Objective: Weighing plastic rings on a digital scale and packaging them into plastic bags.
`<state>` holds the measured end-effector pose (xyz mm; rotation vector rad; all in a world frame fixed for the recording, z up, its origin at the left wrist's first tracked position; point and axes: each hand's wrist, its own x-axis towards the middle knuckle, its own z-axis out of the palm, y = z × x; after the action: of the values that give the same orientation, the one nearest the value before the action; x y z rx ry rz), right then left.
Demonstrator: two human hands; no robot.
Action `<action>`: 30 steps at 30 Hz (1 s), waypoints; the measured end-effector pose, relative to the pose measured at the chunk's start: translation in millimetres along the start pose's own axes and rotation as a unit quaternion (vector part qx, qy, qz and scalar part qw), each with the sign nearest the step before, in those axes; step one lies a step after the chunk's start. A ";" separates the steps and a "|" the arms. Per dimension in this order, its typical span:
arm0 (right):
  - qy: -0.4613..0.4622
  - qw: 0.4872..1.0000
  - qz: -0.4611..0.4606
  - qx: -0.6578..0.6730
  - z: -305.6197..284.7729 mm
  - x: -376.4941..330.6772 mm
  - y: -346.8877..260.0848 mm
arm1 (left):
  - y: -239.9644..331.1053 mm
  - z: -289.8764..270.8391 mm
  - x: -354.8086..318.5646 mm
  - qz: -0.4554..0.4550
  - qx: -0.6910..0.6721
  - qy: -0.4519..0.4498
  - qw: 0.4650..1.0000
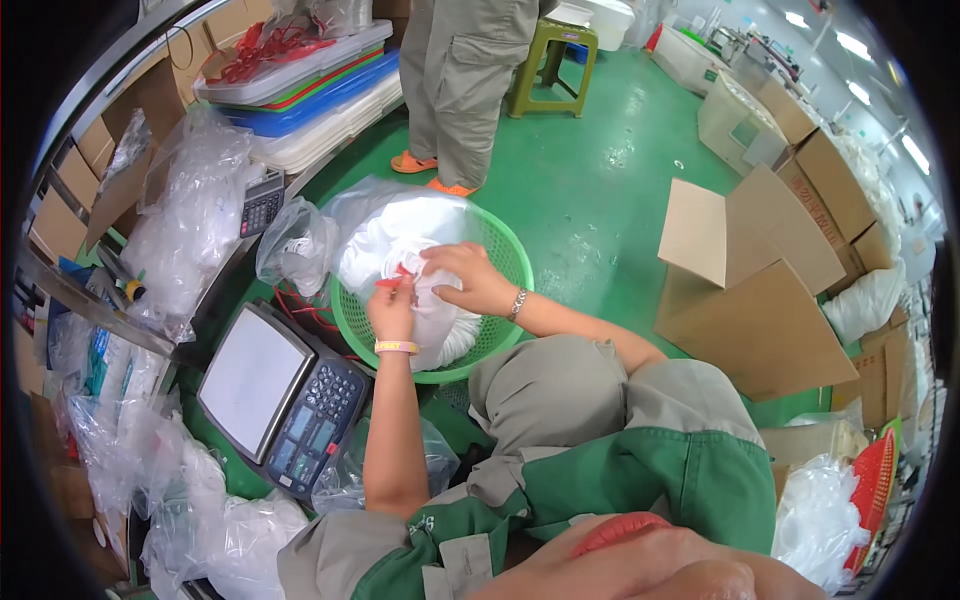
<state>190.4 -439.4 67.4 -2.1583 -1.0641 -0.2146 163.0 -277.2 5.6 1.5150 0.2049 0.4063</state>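
Note:
A light green plastic basket [515, 255] stands in front of me. In it sits a clear plastic bag [365, 245] with white goods inside, too crumpled together to name. My left hand [392, 312], with a pink and yellow band on the wrist, is closed in a pinch on a thin red strip [386, 283] beside the gathered neck of the bag. On the other side of that neck is my right hand [475, 280], a metal bracelet on its wrist. Its fingers are bent round the bunched plastic, and its palm is hidden.
A digital scale [255, 380] stands left of the basket. Beyond it, a calculator [263, 205] and loose plastic bags [190, 220] lie along a bench. Another person [465, 80] stands behind the basket near a green stool [553, 65]. An open cardboard box [745, 330] is at right.

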 end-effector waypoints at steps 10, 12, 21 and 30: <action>-0.107 0.985 0.021 -0.135 6.5 1.9 -6.3 | 51.9 1.6 -12.2 0.045 0.157 -0.046 0.986; -0.084 0.975 -0.002 -0.206 4.9 3.7 -1.8 | 49.4 4.6 -11.8 0.082 0.178 -0.050 0.979; 0.096 0.991 -0.087 -0.024 4.0 -3.0 1.9 | 43.2 7.0 -7.3 0.060 0.038 0.006 0.997; 0.082 0.996 -0.025 -0.030 23.1 -8.6 5.3 | 51.1 8.2 -16.3 0.130 0.118 0.004 0.984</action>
<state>185.2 -431.7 44.0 -2.1271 -1.0300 -0.4456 144.4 -290.7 54.8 1.7812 0.0614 0.6122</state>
